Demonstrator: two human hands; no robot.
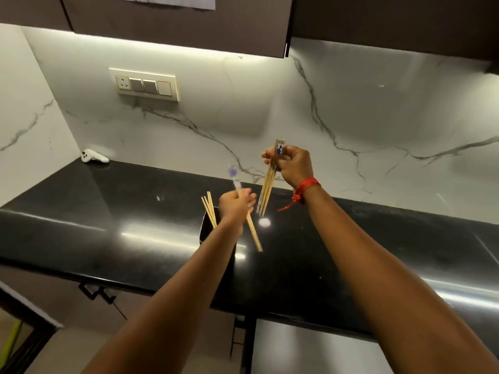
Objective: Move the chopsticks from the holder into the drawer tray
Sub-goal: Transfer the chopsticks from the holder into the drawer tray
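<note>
Left in the black holder [204, 233] on the dark counter [108, 211]: a few pale wooden chopsticks [210, 209]. Left hand [236, 206] fisted round one blurred stick; right hand [293, 166] pinching a bundle [267, 190] near its patterned tops. Light, stiff, smooth, likely to slip or fan out, so best gripped mid-shaft.

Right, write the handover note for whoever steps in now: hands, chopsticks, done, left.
Left hand: shut on one chopstick, blurred, held above the counter beside the holder.
Right hand: shut on a bundle of chopsticks, patterned ends up, tips pointing down over the black countertop.
Holder: dark, on the counter, mostly hidden behind the left forearm; a few chopsticks in the holder stick out.
Done: several chopsticks pulled out and in hand.
Left: empty the holder, then put everything in the drawer tray, which is not in view.
</note>
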